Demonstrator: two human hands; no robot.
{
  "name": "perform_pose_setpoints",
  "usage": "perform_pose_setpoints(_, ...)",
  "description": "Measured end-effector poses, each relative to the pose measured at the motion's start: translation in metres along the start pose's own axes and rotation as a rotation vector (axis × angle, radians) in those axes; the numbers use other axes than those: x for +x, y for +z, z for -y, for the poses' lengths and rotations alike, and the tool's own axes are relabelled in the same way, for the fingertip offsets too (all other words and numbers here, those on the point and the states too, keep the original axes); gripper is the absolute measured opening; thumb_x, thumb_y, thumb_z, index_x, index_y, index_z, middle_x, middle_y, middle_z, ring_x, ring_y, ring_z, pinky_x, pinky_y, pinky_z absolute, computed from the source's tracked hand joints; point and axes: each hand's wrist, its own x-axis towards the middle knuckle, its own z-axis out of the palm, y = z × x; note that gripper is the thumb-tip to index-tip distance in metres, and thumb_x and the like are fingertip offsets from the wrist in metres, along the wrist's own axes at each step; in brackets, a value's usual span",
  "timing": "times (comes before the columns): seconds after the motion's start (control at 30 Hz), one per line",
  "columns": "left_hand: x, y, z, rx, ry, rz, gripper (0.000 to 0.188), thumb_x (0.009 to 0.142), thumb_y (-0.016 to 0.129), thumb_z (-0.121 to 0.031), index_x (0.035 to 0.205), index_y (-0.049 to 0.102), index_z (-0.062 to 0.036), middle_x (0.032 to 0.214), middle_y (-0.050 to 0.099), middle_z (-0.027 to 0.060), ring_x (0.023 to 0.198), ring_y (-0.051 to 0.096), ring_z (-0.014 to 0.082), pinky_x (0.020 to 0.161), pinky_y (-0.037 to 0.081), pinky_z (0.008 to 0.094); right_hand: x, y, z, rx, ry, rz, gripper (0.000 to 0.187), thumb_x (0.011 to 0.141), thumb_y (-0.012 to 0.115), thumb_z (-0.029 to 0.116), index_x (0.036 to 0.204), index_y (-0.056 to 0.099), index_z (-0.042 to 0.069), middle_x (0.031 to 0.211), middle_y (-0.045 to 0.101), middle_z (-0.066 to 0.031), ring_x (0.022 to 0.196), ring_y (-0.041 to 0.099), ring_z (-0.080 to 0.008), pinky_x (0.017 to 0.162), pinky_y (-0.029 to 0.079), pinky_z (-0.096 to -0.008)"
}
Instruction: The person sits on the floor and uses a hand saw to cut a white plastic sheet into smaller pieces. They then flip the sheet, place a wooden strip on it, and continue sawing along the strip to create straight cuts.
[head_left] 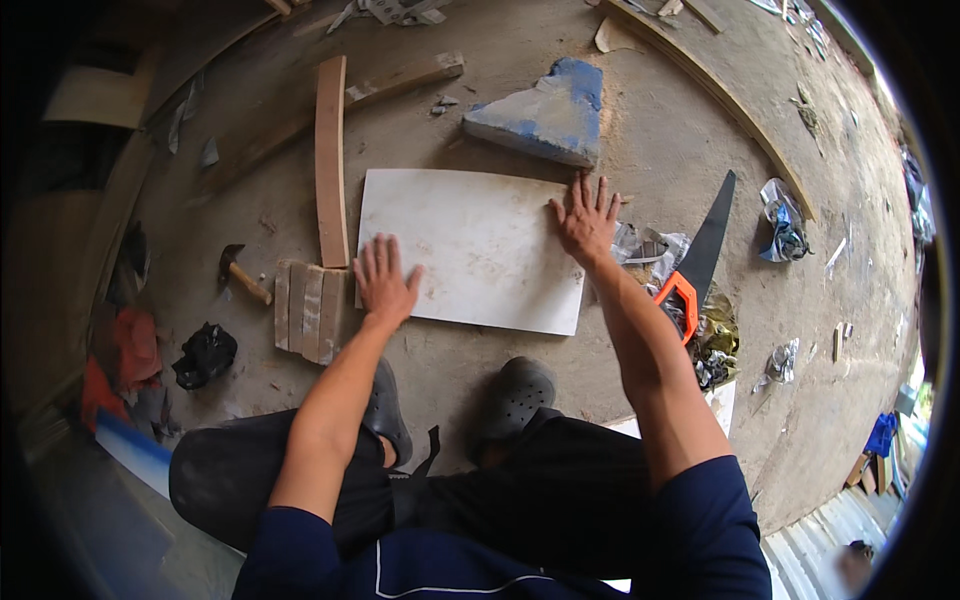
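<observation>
A white rectangular board [470, 250], smudged with brown dirt, lies on the ground in front of my feet. My left hand [387, 283] rests with fingers spread near its left edge. At the board's upper right edge, my right hand [585, 222] is laid with its fingers apart, the fingertips reaching past the edge toward a chunk of concrete [545, 112] with blue paint. Neither hand grips anything. Beside my right forearm lies a handsaw [703, 250] with an orange handle, its blade pointing away from me.
To the left are a stack of short wood blocks [310, 312], a long wood strip [331, 160], a hammer [243, 275] and a black plastic bag [205, 356]. A long plank [715, 95] runs across the far right. Crumpled wrappers [783, 222] are scattered on the right.
</observation>
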Motion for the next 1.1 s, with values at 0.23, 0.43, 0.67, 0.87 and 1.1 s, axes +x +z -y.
perform_pose_setpoints(0.23,-0.015,0.001,0.031,-0.008,-0.014,0.036,0.080,0.093,0.046,-0.051,0.149,0.021,0.0001,0.156,0.016,0.0210,0.146,0.011,0.0327,0.117,0.001,0.0522,-0.027,-0.011,-0.003,0.116,-0.074,0.057,0.075,0.096,0.041,0.053,0.151,0.019,0.008,0.158,0.017,-0.0120,0.146,0.012,-0.0308,0.117,0.010,-0.0487)
perform_pose_setpoints(0.43,-0.001,-0.034,0.017,-0.177,-0.116,0.114,0.080,0.089,0.055,-0.046,0.146,0.027,0.0027,0.152,0.026,0.0222,0.141,0.024,0.0349,0.117,0.010,0.0506,-0.029,-0.013,-0.012,0.086,0.256,0.069,0.079,0.095,0.040,0.053,0.150,0.019,0.000,0.158,0.015,-0.0164,0.147,0.009,-0.0327,0.118,0.007,-0.0472)
perform_pose_setpoints(0.67,0.027,-0.014,0.018,-0.390,-0.293,0.070,0.095,0.080,0.069,-0.044,0.148,0.018,0.0000,0.151,0.023,0.0220,0.140,0.022,0.0420,0.116,0.020,0.0476,-0.076,-0.027,-0.003,-0.084,-0.736,0.135,0.073,0.094,0.044,0.056,0.151,0.024,0.015,0.158,0.020,-0.0077,0.146,0.016,-0.0279,0.118,0.014,-0.0473)
perform_pose_setpoints(0.87,0.029,-0.019,0.018,-0.417,-0.329,0.124,0.104,0.074,0.075,-0.046,0.149,0.016,-0.0048,0.150,0.024,0.0203,0.138,0.026,0.0417,0.111,0.029,0.0501,-0.106,-0.013,-0.022,0.030,0.285,0.070,0.066,0.094,0.045,0.050,0.137,0.042,-0.001,0.151,0.026,-0.0234,0.143,0.018,-0.0363,0.113,0.014,-0.0531)
perform_pose_setpoints(1.1,0.045,0.006,0.035,-0.456,-0.361,0.046,0.109,0.070,0.078,-0.047,0.149,0.017,-0.0046,0.143,0.034,0.0217,0.134,0.032,0.0392,0.110,0.031,0.0484,-0.097,0.008,0.003,0.493,0.417,0.119,0.069,0.084,0.061,0.051,0.104,0.056,-0.014,0.098,0.062,-0.0335,0.096,0.060,-0.0477,0.088,0.046,-0.0479)
